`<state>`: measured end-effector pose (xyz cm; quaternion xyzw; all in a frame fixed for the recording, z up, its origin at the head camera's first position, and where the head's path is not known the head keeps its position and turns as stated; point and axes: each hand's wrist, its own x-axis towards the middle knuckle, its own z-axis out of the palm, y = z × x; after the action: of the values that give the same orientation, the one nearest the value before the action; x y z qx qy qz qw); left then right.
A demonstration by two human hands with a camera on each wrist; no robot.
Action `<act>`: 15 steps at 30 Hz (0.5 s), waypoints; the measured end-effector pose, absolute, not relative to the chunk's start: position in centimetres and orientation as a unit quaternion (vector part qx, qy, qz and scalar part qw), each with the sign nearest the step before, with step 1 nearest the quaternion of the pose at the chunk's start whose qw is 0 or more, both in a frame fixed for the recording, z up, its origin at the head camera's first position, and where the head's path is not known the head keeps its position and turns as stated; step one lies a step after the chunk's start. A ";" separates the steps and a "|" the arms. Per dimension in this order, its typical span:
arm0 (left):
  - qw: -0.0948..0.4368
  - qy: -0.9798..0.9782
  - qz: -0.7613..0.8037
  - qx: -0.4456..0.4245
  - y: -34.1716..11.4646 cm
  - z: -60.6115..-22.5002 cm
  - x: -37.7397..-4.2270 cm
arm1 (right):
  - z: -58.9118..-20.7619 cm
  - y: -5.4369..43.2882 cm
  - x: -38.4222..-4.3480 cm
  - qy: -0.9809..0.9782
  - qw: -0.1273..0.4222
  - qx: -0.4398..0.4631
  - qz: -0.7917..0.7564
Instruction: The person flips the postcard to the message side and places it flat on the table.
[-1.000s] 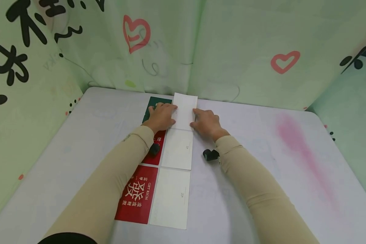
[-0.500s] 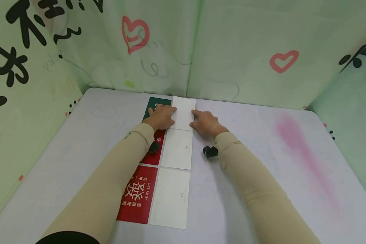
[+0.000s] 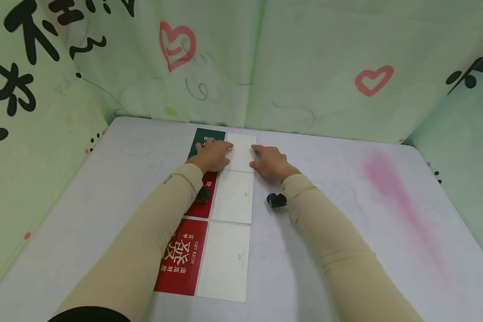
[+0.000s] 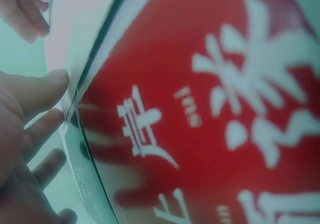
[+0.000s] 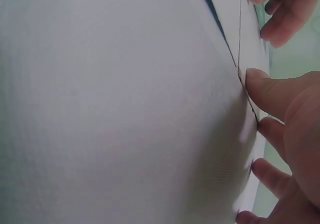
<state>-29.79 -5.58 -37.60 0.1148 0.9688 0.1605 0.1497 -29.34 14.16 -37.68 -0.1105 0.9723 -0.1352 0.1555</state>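
A white card [image 3: 240,153] lies at the far end of a column of white cards in the head view. My left hand [image 3: 212,155] touches its left edge with thumb and index fingertips set apart, the hand lying over the green card [image 3: 201,134] and a red card [image 3: 195,209]. At the right edge, my right hand [image 3: 273,162] touches with thumb and index finger, also spread. Close up in the right wrist view, the right thumb [image 5: 267,88] rests by the card's corner. Red card [image 4: 175,58] with white characters fills much of the left wrist view.
Nearer me lie a middle white card [image 3: 233,197], a front white card [image 3: 223,264] and a front red card [image 3: 185,257] reading "GET RICH". A green fabric wall [image 3: 306,58] with drawn hearts rises behind the table [image 3: 330,214]. A pink smear [image 3: 402,210] marks the table's right side.
The far edge of the top white card has come down, from raised toward the wall to flat on the table. Both hands have stayed almost in place at its sides.
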 end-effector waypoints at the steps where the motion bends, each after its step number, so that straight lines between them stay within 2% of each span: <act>1: 0.150 0.969 0.161 0.113 -5.6 -37.6 -29.8 | -37.7 14.1 -29.3 0.972 0.157 -0.112 -0.135; 15: 0.156 0.970 0.161 0.099 -5.6 -37.4 -29.5 | -37.8 13.7 -29.4 0.971 0.166 -0.111 -0.132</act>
<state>-29.52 -5.65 -37.39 0.0989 0.9695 0.1612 0.1556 -29.40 13.71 -37.76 -0.1114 0.9709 -0.1323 0.1657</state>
